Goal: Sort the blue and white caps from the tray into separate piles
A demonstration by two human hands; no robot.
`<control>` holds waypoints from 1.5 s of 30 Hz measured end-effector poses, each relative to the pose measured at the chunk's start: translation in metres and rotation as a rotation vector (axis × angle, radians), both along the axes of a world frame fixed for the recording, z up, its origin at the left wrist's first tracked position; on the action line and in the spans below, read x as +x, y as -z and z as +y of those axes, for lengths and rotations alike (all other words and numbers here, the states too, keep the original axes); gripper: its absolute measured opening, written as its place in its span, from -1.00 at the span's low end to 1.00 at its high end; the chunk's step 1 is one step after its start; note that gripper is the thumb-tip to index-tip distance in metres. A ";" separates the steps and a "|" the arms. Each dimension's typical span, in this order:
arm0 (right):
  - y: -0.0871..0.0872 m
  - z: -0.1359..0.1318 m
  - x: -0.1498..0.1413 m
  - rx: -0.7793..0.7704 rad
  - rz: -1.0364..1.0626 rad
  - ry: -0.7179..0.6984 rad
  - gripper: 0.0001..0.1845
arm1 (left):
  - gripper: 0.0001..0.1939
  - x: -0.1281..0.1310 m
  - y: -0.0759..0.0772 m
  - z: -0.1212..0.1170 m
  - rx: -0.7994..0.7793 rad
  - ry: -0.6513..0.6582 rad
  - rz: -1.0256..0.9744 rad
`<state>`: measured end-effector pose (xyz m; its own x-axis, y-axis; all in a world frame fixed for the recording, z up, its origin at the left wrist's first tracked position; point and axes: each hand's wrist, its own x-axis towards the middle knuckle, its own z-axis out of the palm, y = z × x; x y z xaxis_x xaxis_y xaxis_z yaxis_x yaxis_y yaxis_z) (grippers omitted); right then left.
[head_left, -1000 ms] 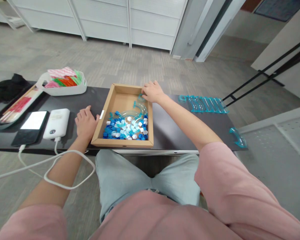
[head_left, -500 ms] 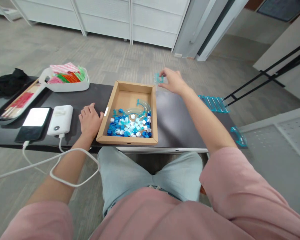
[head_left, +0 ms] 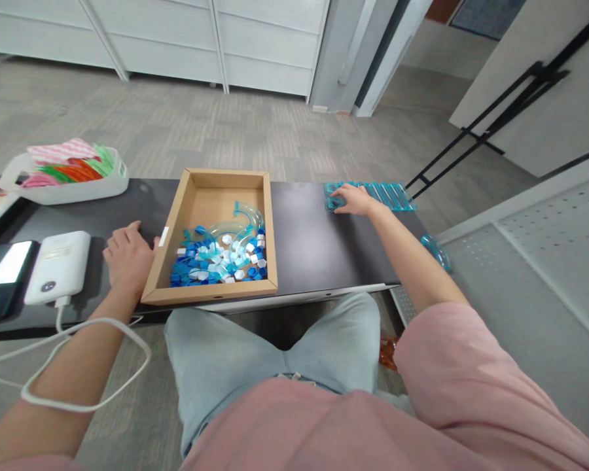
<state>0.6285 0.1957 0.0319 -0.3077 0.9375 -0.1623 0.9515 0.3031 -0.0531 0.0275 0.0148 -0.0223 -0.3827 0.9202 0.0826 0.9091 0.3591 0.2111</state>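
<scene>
the right hand [head_left: 354, 199] pinches a clear blue plastic piece [head_left: 332, 205] at its fingertips; a careless nudge could skew the row of clear blue tubes [head_left: 391, 194] beside it. the left hand [head_left: 129, 256] lies loosely spread, gripping nothing; pushing sideways could shift the cardboard tray [head_left: 245, 289] beside its thumb.

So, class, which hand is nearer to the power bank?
Left. The left hand is just right of the power bank; the right hand is well beyond the box, at the blue row.
</scene>
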 end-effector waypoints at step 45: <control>0.009 0.037 0.015 -0.054 0.109 -0.061 -0.03 | -0.28 -0.008 0.004 0.004 -0.003 -0.022 -0.065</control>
